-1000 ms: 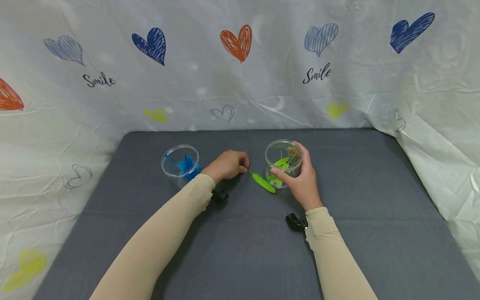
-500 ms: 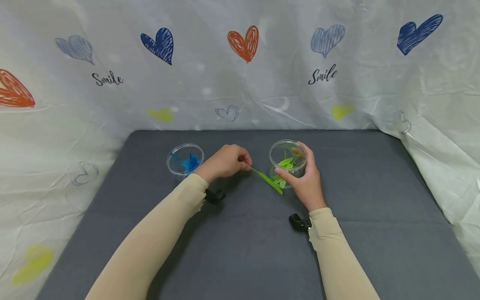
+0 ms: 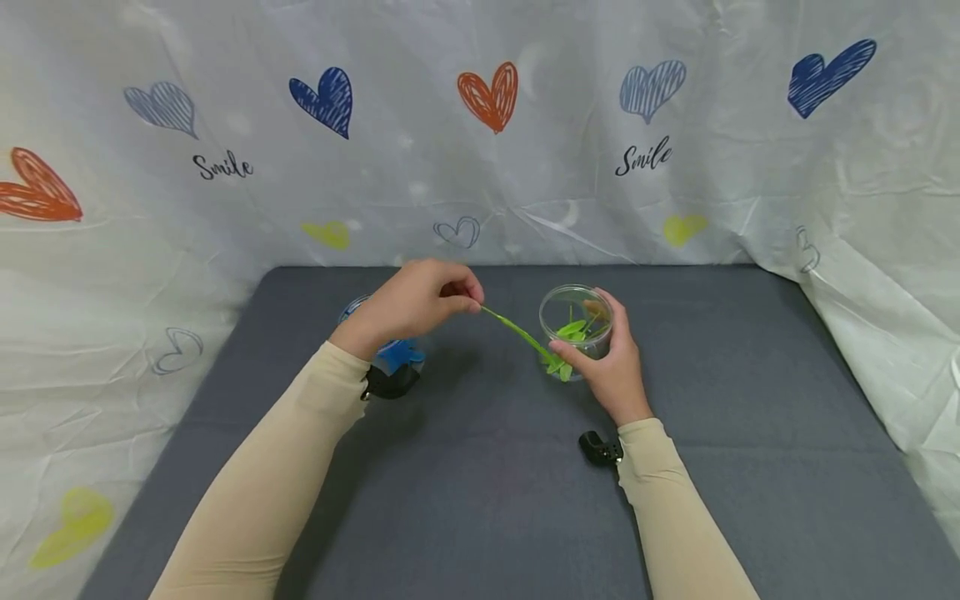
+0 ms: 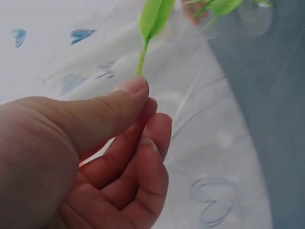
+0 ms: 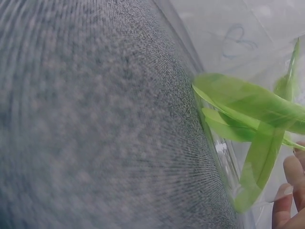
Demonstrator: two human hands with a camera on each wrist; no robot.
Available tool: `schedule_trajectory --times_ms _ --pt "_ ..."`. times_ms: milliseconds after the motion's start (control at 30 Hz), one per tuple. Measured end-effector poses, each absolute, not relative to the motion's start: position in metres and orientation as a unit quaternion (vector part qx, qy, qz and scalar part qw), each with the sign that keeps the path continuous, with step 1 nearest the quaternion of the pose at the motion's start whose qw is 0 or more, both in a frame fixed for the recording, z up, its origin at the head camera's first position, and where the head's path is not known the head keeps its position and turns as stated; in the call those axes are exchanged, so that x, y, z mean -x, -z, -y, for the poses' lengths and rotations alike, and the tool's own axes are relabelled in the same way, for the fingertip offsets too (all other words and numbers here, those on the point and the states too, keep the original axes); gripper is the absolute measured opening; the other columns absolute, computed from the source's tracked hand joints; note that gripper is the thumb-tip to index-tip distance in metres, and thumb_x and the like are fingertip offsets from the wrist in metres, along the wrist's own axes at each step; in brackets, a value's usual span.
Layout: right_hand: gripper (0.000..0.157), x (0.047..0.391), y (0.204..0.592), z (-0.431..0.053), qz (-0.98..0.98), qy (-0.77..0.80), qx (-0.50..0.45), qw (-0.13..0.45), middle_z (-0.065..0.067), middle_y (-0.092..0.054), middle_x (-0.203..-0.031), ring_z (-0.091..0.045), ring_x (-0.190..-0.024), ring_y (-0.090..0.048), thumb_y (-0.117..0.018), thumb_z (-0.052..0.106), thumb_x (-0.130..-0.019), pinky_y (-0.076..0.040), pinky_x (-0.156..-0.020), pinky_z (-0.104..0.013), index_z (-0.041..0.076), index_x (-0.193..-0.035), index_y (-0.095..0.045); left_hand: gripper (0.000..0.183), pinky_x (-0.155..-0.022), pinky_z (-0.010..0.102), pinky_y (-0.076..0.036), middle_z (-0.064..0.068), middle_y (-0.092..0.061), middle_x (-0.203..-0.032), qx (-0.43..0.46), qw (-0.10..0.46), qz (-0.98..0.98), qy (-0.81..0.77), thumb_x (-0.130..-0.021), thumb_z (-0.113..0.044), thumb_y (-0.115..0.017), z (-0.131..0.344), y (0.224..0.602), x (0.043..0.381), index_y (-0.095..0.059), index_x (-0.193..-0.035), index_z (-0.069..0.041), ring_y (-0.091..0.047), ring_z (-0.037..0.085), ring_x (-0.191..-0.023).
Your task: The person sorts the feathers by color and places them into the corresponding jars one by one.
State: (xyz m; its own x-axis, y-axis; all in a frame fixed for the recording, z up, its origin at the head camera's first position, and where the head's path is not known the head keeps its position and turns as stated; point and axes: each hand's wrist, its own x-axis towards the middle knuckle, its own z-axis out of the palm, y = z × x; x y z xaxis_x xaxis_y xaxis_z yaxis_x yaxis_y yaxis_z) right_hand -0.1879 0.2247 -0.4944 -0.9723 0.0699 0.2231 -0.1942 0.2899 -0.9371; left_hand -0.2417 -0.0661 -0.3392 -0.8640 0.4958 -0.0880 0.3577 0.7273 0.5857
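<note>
With thumb and forefinger my left hand [image 3: 420,300] pinches the thin stem of a green leaf-shaped feather [image 3: 517,332]. The left wrist view shows the feather [image 4: 155,19] pointing away from the thumb tip. In the head view its broad end overlaps the near left side of a clear plastic cup [image 3: 543,315]; whether they touch, I cannot tell. My right hand [image 3: 618,367] grips this cup from the right, thumb in front and fingers behind. Several similar green feathers [image 3: 572,330] lie inside it. They show large through the clear wall in the right wrist view, beside the fingertips [image 5: 294,171].
Behind my left wrist stands a second clear cup [image 3: 351,307], mostly hidden, with blue pieces [image 3: 397,357] inside. A dark grey cloth [image 3: 480,500] covers the table. A white curtain [image 3: 405,167] printed with hearts hangs along the far edge.
My left hand has risen and moved left, drawing the feather's stem along with it and now covering much of the blue-filled cup. My right hand keeps its grip on the green-filled cup.
</note>
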Motion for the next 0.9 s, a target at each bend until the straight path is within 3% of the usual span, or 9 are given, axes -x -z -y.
schedule_trajectory --times_ms 267,633,900 --pt "0.095 0.185 0.494 -0.224 0.794 -0.599 -0.052 0.092 0.000 -0.055 -0.160 -0.025 -0.150 -0.048 -0.091 0.040 -0.088 -0.039 -0.123 -0.060 0.039 -0.166 -0.036 0.007 -0.086 0.039 -0.059 0.000 -0.076 -0.105 -0.259 0.002 -0.920 -0.295 -0.104 -0.023 -0.074 0.061 0.329 0.242 -0.077 -0.108 -0.018 -0.069 0.018 -0.093" --pt "0.093 0.187 0.497 -0.224 0.788 -0.606 -0.079 0.079 -0.002 -0.056 -0.160 -0.025 -0.148 -0.051 -0.090 0.035 -0.091 -0.040 -0.120 -0.058 0.039 -0.166 -0.036 0.010 -0.085 0.032 -0.060 0.006 -0.072 -0.107 -0.435 -0.140 -0.868 -0.195 -0.105 -0.012 -0.072 0.021 0.347 0.233 -0.078 -0.112 -0.008 -0.069 0.020 -0.094" --pt "0.093 0.188 0.497 -0.225 0.780 -0.618 -0.075 0.062 -0.003 -0.054 -0.162 -0.027 -0.147 -0.052 -0.090 0.035 -0.091 -0.043 -0.120 -0.059 0.041 -0.166 -0.034 0.010 -0.087 0.028 -0.059 0.005 -0.068 -0.104 -0.500 -0.177 -0.840 -0.117 -0.105 -0.013 -0.072 -0.002 0.358 0.227 -0.077 -0.113 -0.010 -0.066 0.019 -0.095"
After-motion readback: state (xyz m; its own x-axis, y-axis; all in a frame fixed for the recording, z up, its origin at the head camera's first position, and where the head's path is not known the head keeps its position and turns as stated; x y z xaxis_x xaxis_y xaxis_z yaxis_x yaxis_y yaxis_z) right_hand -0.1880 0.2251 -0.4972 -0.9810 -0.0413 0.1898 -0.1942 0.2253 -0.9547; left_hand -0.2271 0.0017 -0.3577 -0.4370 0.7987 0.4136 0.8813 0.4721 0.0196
